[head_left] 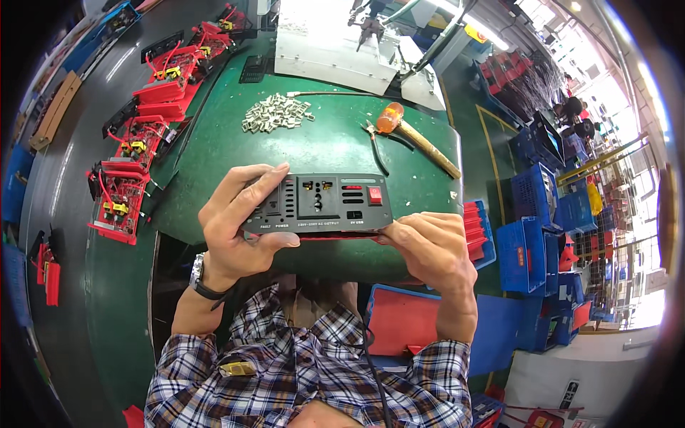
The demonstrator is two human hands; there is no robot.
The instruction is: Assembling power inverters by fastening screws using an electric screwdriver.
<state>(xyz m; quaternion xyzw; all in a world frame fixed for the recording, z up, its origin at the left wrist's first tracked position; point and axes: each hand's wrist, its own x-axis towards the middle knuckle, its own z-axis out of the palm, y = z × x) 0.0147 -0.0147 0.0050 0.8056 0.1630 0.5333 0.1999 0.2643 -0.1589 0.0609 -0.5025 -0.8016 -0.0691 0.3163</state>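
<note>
Here, my left hand grips the power inverter at its left end, my right hand pinches its near-right corner; slack fingers could drop it.

1. panel: readable white capitals and figures, in a row along its lower edge, under the socket and port.
2. switch: pale marks, unreadable.
3. blue bin: orange label, too small to read.
</note>
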